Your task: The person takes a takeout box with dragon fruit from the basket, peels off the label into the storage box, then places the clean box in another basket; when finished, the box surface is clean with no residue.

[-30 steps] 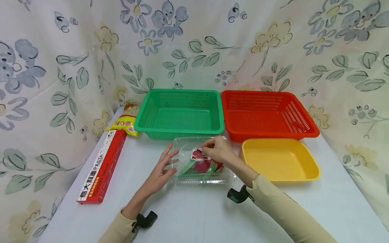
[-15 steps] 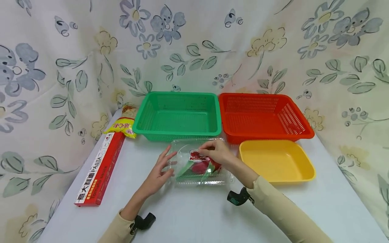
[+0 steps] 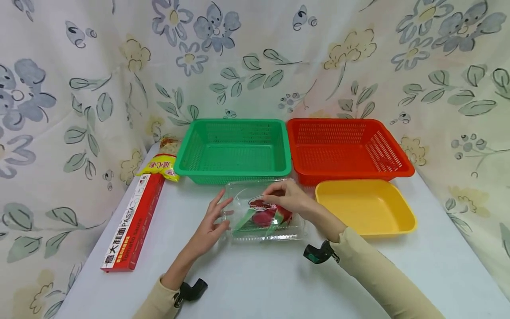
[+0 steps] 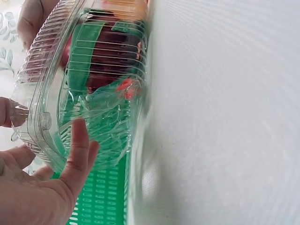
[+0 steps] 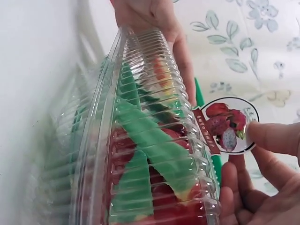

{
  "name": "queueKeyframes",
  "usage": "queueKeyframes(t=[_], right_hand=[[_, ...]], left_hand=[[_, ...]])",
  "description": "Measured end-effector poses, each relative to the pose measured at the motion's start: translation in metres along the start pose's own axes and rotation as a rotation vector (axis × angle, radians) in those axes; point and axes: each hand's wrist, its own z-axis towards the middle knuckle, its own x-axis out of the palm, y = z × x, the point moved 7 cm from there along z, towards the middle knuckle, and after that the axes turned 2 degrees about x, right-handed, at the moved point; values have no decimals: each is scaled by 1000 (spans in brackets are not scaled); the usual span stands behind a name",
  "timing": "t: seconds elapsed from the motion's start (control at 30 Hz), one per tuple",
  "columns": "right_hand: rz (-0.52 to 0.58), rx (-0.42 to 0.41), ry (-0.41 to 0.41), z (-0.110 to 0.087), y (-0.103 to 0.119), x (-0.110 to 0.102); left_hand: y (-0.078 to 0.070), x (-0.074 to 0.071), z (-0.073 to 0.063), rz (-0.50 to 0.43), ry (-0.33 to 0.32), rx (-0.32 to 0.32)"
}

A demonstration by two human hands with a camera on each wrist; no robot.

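From where I'm standing, the weak pt is the dragon-fruit label (image 5: 229,124). R hand (image 3: 291,197) has it pinched at the rim, thumb + fingertip; the disc stands off the lid, w/ its banner end seemingly meeting the plastic. Can't tell whether the glue is holding there. Tug too hard or at a bad angle & it could tear at that end, or crease; let it flop & it may stick to a finger or go down crooked.

The clear clamshell (image 3: 244,208) lies on the bench (image 3: 255,283), just in front of the green basket (image 3: 239,172), dragon fruit (image 3: 263,218) showing thru the plastic. L hand (image 3: 207,230) is loose, fingers spread at the L end, steadying more than gripping imo. If so, a sharp pull from the R could slide or twist the box, prob. toward the yellow tray (image 3: 358,208) close by on that side. Thin ribbed walls too: lean on the lid & it'd likely dent, maybe pop at the rim; can't see if it's latched all round. Box tips, fruit rolls about inside. Safest imo: L fingers firmer, label kept low & slow.
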Motion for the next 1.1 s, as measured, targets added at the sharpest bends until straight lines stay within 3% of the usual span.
queueKeyframes(t=[0.13, 0.27, 0.57, 0.83, 1.1], right_hand=[[125, -18, 13, 0, 3, -6], [262, -26, -27, -3, 1, -18], [-36, -116, -66, -15, 12, -25], [-41, -55, -159, -26, 3, -49], [-126, 28, -240, -48, -20, -89]], left_hand=[[1, -1, 0, -2, -10, 14], [0, 0, 2, 1, -3, 23], [0, -1, -1, 6, -15, -24], [0, -2, -2, 7, -19, -35], [1, -2, -2, 9, -24, -7]])
